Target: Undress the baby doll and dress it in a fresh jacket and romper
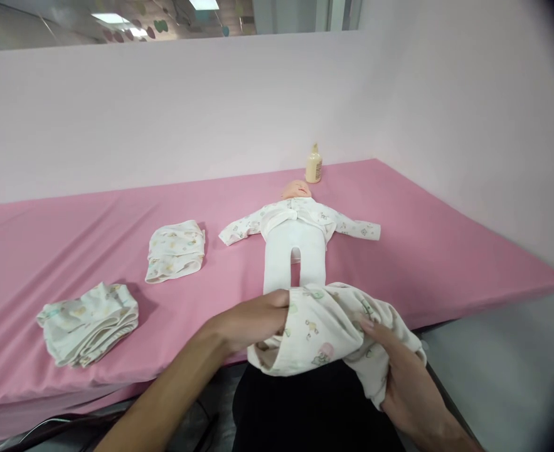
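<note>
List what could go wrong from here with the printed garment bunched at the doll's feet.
1. Both the left hand and the right hand grip the printed garment at the near edge of the pink mat; a tug might drag the doll off that edge.
2. The garment is bunched, so the doll's white legs may snag inside.
3. The bottle stands just behind the doll's head; pushing the doll back might tip it.

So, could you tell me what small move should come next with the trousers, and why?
Probably slide the trousers up over the doll's feet: both the left hand and right hand hold them bunched right at its leg ends.
</note>
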Action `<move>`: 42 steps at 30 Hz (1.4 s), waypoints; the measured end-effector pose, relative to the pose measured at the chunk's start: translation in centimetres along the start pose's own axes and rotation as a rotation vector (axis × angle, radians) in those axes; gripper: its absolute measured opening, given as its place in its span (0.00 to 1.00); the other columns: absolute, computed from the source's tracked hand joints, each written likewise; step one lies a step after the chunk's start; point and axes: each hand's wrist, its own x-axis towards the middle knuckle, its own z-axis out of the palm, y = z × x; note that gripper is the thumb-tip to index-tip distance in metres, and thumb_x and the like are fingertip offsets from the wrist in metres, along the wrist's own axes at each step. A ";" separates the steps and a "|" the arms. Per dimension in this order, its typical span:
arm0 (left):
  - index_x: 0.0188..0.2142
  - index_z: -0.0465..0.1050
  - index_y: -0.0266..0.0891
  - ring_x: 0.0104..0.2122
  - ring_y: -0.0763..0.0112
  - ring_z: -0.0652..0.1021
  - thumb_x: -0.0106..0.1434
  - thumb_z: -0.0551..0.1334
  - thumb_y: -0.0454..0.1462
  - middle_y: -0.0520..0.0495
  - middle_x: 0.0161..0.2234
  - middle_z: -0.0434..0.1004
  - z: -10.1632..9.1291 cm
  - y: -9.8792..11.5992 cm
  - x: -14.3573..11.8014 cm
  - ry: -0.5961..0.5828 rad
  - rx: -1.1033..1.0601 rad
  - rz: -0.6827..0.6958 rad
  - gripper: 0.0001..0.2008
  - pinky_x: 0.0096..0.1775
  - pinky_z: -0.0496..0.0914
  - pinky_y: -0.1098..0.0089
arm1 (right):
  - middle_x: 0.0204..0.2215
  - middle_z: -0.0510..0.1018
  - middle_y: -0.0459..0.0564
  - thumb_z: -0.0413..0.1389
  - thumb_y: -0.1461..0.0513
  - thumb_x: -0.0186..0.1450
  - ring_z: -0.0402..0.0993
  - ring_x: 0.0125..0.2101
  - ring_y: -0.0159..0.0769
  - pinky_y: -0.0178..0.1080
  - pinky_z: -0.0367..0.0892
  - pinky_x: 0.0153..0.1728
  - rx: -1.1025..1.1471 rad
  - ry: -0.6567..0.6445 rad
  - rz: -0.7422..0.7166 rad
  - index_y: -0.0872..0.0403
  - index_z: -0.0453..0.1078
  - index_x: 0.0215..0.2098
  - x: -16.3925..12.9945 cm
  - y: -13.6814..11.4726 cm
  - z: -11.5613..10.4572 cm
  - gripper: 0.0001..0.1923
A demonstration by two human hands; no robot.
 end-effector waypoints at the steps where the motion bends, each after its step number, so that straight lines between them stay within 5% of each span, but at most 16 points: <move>1: 0.54 0.74 0.40 0.45 0.61 0.78 0.66 0.59 0.51 0.43 0.45 0.80 -0.3 0.0 -0.8 0.004 -0.060 -0.004 0.23 0.49 0.73 0.61 | 0.47 0.81 0.54 0.66 0.60 0.59 0.77 0.50 0.50 0.50 0.73 0.51 0.019 0.013 0.001 0.50 0.72 0.58 0.0 0.1 -0.1 0.28; 4: 0.54 0.73 0.40 0.47 0.63 0.77 0.66 0.60 0.50 0.44 0.45 0.78 -0.4 0.2 -2.9 0.087 -0.120 0.031 0.22 0.50 0.71 0.64 | 0.46 0.82 0.55 0.64 0.59 0.61 0.78 0.48 0.49 0.50 0.74 0.50 0.041 -0.008 0.097 0.51 0.72 0.58 -0.1 0.7 0.0 0.26; 10: 0.39 0.75 0.41 0.41 0.69 0.72 0.71 0.54 0.45 0.48 0.41 0.72 3.0 2.0 -3.3 0.199 0.326 0.260 0.14 0.44 0.70 0.69 | 0.43 0.83 0.53 0.63 0.60 0.63 0.79 0.45 0.44 0.46 0.73 0.50 0.048 -0.148 0.218 0.52 0.72 0.57 -0.5 2.4 0.3 0.23; 15: 0.47 0.74 0.47 0.52 0.64 0.68 0.72 0.50 0.36 0.46 0.50 0.69 4.3 2.7 -4.3 0.107 0.675 0.390 0.15 0.51 0.67 0.63 | 0.40 0.83 0.54 0.63 0.57 0.63 0.80 0.42 0.44 0.46 0.73 0.47 0.127 -0.158 0.217 0.55 0.74 0.53 -0.4 3.1 1.8 0.21; 19: 0.50 0.75 0.51 0.53 0.64 0.70 0.72 0.52 0.41 0.48 0.54 0.70 2.2 3.4 -4.9 0.028 0.593 0.317 0.15 0.53 0.68 0.64 | 0.38 0.83 0.53 0.65 0.57 0.60 0.79 0.43 0.45 0.46 0.73 0.47 0.196 -0.065 0.157 0.56 0.77 0.46 -0.7 3.4 3.0 0.18; 23: 0.55 0.71 0.45 0.47 0.63 0.75 0.70 0.51 0.50 0.46 0.50 0.75 0.6 4.1 -0.7 0.148 0.473 0.158 0.21 0.46 0.71 0.66 | 0.35 0.82 0.52 0.69 0.58 0.56 0.79 0.42 0.46 0.46 0.74 0.46 0.210 0.036 0.140 0.55 0.77 0.38 -1.2 4.6 3.5 0.14; 29: 0.53 0.66 0.33 0.42 0.49 0.76 0.68 0.51 0.53 0.31 0.47 0.72 2.2 4.4 7.0 0.237 0.975 -0.003 0.27 0.40 0.69 0.59 | 0.39 0.81 0.53 0.68 0.54 0.57 0.77 0.46 0.46 0.47 0.69 0.50 0.130 -0.054 0.057 0.55 0.78 0.37 -2.2 6.6 3.6 0.15; 35: 0.68 0.44 0.22 0.51 0.37 0.73 0.69 0.47 0.56 0.21 0.50 0.70 4.3 3.4 7.6 0.257 1.072 -0.073 0.42 0.46 0.68 0.54 | 0.32 0.80 0.51 0.68 0.53 0.56 0.74 0.46 0.45 0.47 0.64 0.54 0.007 -0.067 -0.025 0.53 0.78 0.30 -2.7 8.6 2.6 0.13; 38: 0.70 0.31 0.23 0.51 0.36 0.74 0.67 0.49 0.57 0.24 0.47 0.73 4.8 2.1 7.8 0.237 0.949 -0.073 0.48 0.47 0.68 0.53 | 0.39 0.80 0.53 0.66 0.51 0.57 0.70 0.52 0.47 0.46 0.60 0.59 -0.044 -0.077 0.004 0.54 0.78 0.26 -2.9 9.3 2.3 0.14; 42: 0.70 0.24 0.29 0.57 0.37 0.70 0.64 0.59 0.55 0.20 0.59 0.64 4.5 0.9 7.8 0.322 0.643 -0.020 0.54 0.51 0.67 0.53 | 0.41 0.80 0.52 0.67 0.52 0.57 0.71 0.51 0.46 0.46 0.60 0.60 -0.004 -0.071 0.039 0.54 0.79 0.29 -3.2 9.3 2.5 0.13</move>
